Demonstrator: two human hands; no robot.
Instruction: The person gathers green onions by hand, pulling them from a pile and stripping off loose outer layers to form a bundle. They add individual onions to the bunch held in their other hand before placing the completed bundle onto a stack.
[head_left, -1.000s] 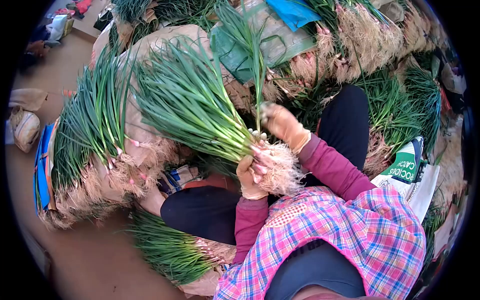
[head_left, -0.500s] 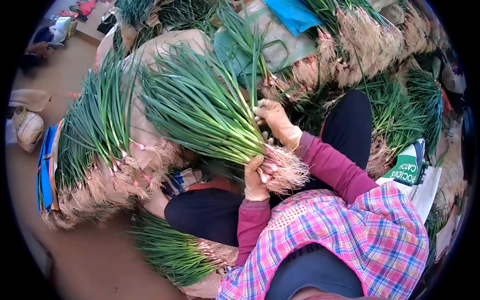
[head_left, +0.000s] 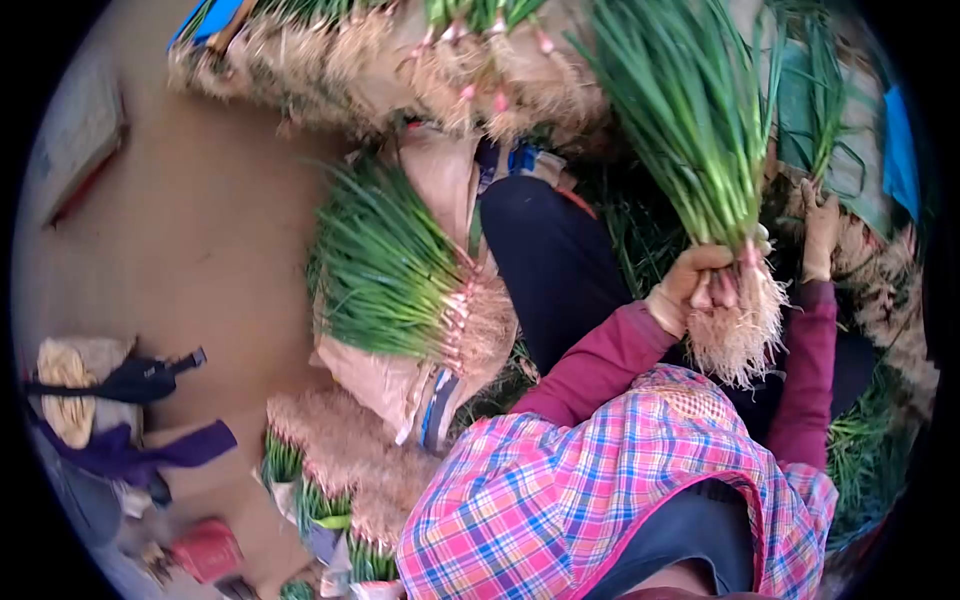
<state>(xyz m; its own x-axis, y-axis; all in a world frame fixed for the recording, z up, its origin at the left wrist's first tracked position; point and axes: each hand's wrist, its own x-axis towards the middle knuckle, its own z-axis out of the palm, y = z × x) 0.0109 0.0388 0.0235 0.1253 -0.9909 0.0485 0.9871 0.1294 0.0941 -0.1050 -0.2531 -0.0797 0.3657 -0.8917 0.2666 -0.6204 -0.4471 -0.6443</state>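
Observation:
My gloved left hand (head_left: pixel 690 285) is wrapped round a large bunch of spring onions (head_left: pixel 705 130) just above the bulbs. Its green leaves point up and away, and the pale roots hang down towards my lap. To the right, my gloved right hand (head_left: pixel 820 230) reaches forward to a few spring onions (head_left: pixel 824 105) lying on the pile. Its fingers pinch their lower end; the bulbs there are mostly hidden by the fingers.
Another spring onion bunch (head_left: pixel 400 270) lies on sacking to my left. Rooted bunches (head_left: pixel 460 70) line the pile ahead, and more (head_left: pixel 350 470) stand at lower left. A blue sheet (head_left: pixel 900 150) is at far right. Bags and cloths (head_left: pixel 130 450) lie on the brown floor (head_left: pixel 220 230).
My view has swung left. My right hand has let go of the large bunch and reached out to the smaller spring onions, while my left hand keeps the large bunch, now more upright.

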